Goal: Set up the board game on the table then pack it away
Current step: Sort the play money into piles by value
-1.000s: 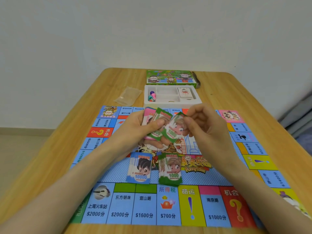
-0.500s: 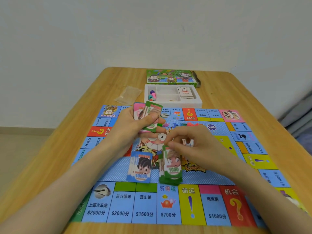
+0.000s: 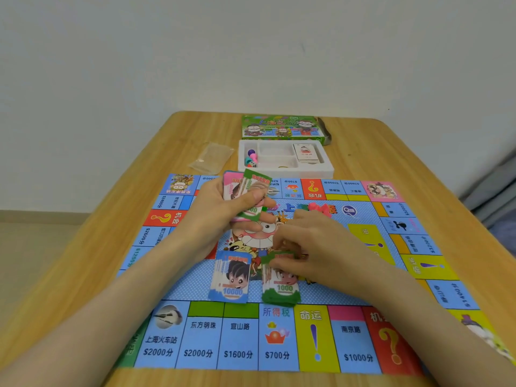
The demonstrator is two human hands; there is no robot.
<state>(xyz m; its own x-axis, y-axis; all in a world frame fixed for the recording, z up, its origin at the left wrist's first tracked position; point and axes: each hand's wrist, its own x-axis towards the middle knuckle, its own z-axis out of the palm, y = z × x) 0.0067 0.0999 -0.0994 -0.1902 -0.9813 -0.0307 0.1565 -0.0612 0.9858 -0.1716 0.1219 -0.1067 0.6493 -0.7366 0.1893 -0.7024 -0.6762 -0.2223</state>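
The colourful game board (image 3: 279, 336) lies flat on the wooden table (image 3: 83, 247). My left hand (image 3: 223, 210) holds a fanned stack of pink and green play money (image 3: 245, 188) above the board's middle. My right hand (image 3: 310, 241) rests at the far end of the green 1000 pile (image 3: 280, 286), fingertips pinching the top note. A blue 10000 pile (image 3: 231, 277) lies just left of the green one.
Behind the board stands a white plastic tray (image 3: 284, 170) holding coloured pawns (image 3: 251, 157) and a card deck (image 3: 305, 153). The green box lid (image 3: 282, 127) lies beyond it. An empty clear bag (image 3: 212, 157) sits left of the tray.
My right hand took a green note from the stack in my left hand and carried it down onto the green 1000 pile. The left hand moved slightly up and left.
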